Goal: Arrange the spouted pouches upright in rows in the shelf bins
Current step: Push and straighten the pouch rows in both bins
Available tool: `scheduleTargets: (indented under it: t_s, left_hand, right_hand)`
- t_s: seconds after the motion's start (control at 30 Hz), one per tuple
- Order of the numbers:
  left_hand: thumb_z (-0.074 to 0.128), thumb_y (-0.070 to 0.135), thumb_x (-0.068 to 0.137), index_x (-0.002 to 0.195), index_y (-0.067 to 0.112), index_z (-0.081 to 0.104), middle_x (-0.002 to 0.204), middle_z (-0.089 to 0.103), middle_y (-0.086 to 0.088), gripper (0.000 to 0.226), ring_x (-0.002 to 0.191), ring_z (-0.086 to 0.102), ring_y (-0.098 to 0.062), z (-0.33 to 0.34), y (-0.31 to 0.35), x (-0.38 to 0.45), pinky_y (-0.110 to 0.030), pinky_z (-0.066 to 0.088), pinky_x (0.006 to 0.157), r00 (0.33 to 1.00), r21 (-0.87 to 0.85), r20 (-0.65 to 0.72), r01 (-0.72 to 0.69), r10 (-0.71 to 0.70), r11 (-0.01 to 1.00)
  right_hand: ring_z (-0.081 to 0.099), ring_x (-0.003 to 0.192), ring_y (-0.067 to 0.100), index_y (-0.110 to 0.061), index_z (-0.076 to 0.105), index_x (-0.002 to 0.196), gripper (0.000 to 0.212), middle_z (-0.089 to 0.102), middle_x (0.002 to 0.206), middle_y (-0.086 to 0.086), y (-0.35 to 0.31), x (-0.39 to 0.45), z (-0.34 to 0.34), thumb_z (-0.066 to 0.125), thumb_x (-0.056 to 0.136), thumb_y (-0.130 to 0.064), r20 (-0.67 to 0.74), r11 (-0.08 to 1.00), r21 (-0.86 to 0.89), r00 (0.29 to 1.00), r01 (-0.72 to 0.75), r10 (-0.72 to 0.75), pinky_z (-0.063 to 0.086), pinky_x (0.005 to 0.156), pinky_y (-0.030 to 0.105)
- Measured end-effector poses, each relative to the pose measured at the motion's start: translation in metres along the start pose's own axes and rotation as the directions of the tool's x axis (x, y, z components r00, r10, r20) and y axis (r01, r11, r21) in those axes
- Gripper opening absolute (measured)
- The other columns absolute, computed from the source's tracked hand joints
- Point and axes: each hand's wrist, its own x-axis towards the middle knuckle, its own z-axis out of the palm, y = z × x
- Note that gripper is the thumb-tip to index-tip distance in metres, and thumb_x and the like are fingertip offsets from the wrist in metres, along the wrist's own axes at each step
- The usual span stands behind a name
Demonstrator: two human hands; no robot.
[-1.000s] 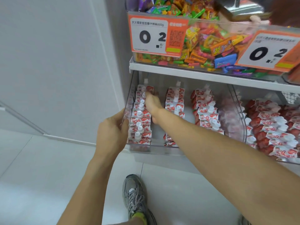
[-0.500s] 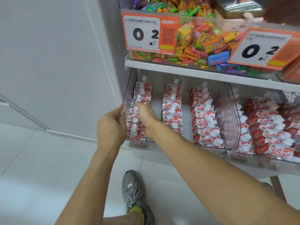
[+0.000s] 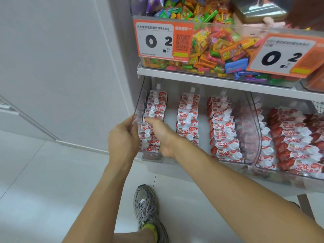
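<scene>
While price tags (image 3: 163, 40) above are showing "0.2", the left hand (image 3: 122, 137) is gripping the clear bin's (image 3: 140, 95) side wall and the right hand (image 3: 158, 131) is pressing, fingers curled, on upright red-and-white spouted pouches (image 3: 155, 109), spouts pointing up, rows running front to back.

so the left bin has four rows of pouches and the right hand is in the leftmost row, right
Not quite: the head view shows three rows of pouches in the left bin, not four. The right hand is indeed in the leftmost row.
</scene>
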Motion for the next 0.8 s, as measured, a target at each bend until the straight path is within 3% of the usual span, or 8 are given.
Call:
scheduleTargets:
  t_s: [0.13,0.23,0.3,0.37,0.43,0.5,0.67,0.8]
  left_hand:
    - [0.049,0.020,0.098,0.129,0.025,0.061,0.107,0.074,-0.004,0.034,0.091,0.068,-0.021,0.002,-0.001,0.002,-0.021,0.046,0.072,1.000,0.028,0.014,0.015,-0.016,1.000]
    - [0.054,0.015,0.093,0.135,0.014,0.055,0.127,0.063,-0.007,0.041,0.114,0.059,-0.020,-0.002,0.014,-0.002,-0.021,0.042,0.091,0.995,0.116,-0.080,-0.053,0.063,0.992]
    - [0.055,0.011,0.090,0.128,0.013,0.056,0.123,0.059,-0.002,0.038,0.112,0.055,-0.011,0.002,0.035,-0.010,-0.021,0.041,0.095,0.943,0.042,-0.254,-0.213,0.217,0.976]
    - [0.053,0.012,0.092,0.116,0.016,0.061,0.105,0.066,0.006,0.025,0.092,0.059,-0.001,0.020,0.057,-0.013,-0.015,0.045,0.081,0.972,-0.120,-0.141,-0.207,0.189,0.971]
    - [0.049,0.021,0.096,0.122,0.015,0.058,0.113,0.068,-0.001,0.028,0.095,0.062,-0.008,0.049,0.068,-0.014,-0.021,0.046,0.083,0.967,-0.089,0.244,-0.048,0.068,0.995]
    - [0.046,0.028,0.100,0.133,0.009,0.051,0.128,0.061,-0.010,0.039,0.109,0.058,-0.022,0.075,0.069,-0.006,-0.029,0.042,0.091,0.874,-0.001,0.481,0.079,-0.069,0.997]
    - [0.040,0.035,0.101,0.144,0.013,0.039,0.141,0.051,-0.008,0.048,0.124,0.050,-0.025,0.116,0.064,0.040,-0.034,0.038,0.107,0.830,-0.156,0.508,0.351,-0.230,0.923]
    - [0.038,0.039,0.095,0.133,0.015,0.051,0.125,0.063,-0.009,0.047,0.109,0.061,-0.026,0.143,0.059,0.066,-0.039,0.049,0.096,0.795,-0.282,0.538,0.482,-0.279,0.829]
  right_hand:
    - [0.055,0.129,0.024,-0.029,0.055,0.138,0.074,0.057,0.143,0.003,-0.011,-0.024,-0.006,0.060,0.073,-0.064,0.064,0.997,-0.076,0.998,-0.013,0.018,0.041,0.111,0.048]
    - [0.053,0.120,0.006,-0.025,0.056,0.138,0.046,0.058,0.137,-0.008,-0.010,-0.072,-0.032,0.059,0.094,-0.039,0.043,0.949,-0.234,0.977,0.213,-0.209,0.039,0.106,0.034]
    - [0.055,0.114,-0.001,-0.024,0.059,0.132,0.037,0.060,0.130,-0.012,-0.001,-0.097,-0.058,0.063,0.094,-0.024,-0.137,0.844,-0.307,0.858,0.439,-0.496,0.043,0.101,0.024]
    - [0.057,0.112,-0.003,-0.026,0.058,0.125,0.033,0.061,0.126,-0.012,0.008,-0.104,-0.085,0.063,0.094,-0.016,-0.305,0.753,-0.417,0.702,0.508,-0.643,0.045,0.096,0.017]
    - [0.052,0.122,0.006,-0.023,0.050,0.135,0.042,0.054,0.135,-0.008,0.010,-0.089,-0.108,0.063,0.095,-0.019,-0.358,0.772,-0.480,0.709,0.418,-0.607,0.040,0.100,0.021]
    - [0.049,0.128,0.015,-0.017,0.042,0.145,0.051,0.049,0.143,-0.001,-0.001,-0.069,-0.121,0.058,0.098,-0.025,-0.369,0.838,-0.440,0.785,0.324,-0.497,0.035,0.100,0.027]
    - [0.054,0.122,0.024,-0.017,0.047,0.141,0.053,0.058,0.129,0.000,-0.024,-0.003,-0.133,0.052,0.093,-0.038,-0.388,0.943,-0.171,0.860,0.286,-0.332,0.040,0.106,0.039]
    - [0.066,0.104,0.035,-0.023,0.066,0.104,0.053,0.070,0.112,0.013,-0.023,0.048,-0.139,0.046,0.076,-0.063,-0.412,0.971,-0.001,0.884,0.241,-0.220,0.050,0.099,0.050]
